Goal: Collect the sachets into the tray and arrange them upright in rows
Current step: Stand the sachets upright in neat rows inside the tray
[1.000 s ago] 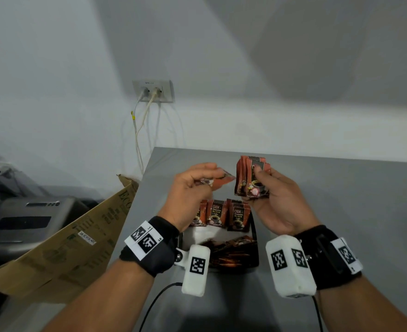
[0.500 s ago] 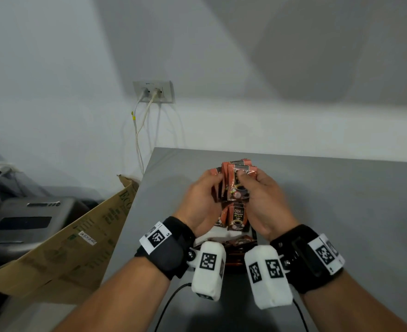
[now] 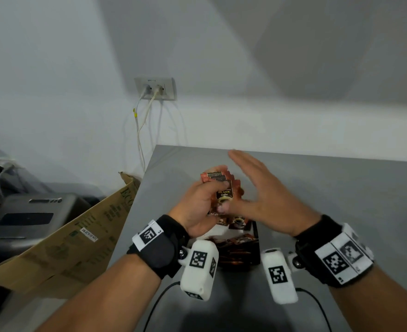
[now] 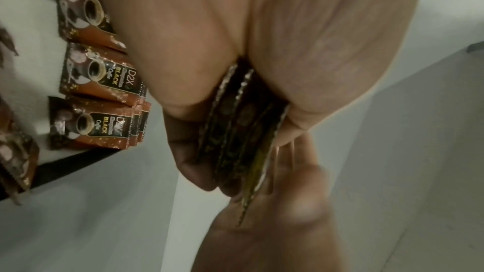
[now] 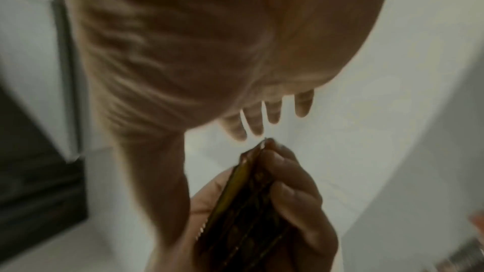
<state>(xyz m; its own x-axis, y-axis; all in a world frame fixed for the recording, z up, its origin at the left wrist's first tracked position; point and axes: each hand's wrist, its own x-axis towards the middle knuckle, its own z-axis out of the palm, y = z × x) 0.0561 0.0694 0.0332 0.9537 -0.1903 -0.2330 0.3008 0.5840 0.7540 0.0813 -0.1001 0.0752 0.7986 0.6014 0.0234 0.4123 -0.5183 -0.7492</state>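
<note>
The left hand (image 3: 198, 207) sits just left of centre in the head view, fingers and thumb curled round a small stack of brown and orange foil coffee sachets (image 3: 222, 188), printed faces toward the camera. The left wrist view shows that stack (image 4: 235, 142) edge-on in the middle of the frame, several crimped edges pressed together between thumb and fingers.

The right hand (image 3: 264, 197) is right of centre in the head view, fingers straight and spread, gripping nothing (its outline is slightly blurred). Its palm faces the stack from the right, and its thumb side lies close against the sachets' lower edge; whether it actually touches them cannot be told. In the right wrist view the straight fingers (image 5: 272, 111) show mid-frame, with the left hand's stack (image 5: 243, 204) below them, toward the bottom centre.

Beneath both hands, lower centre of the head view, the black-rimmed white tray (image 3: 255, 238) rests on the grey table (image 3: 341, 200). At the left edge of the left wrist view, more sachets (image 4: 96, 78) stand side by side in the tray, with loose ones (image 3: 236, 250) heaped at its nearer end.
</note>
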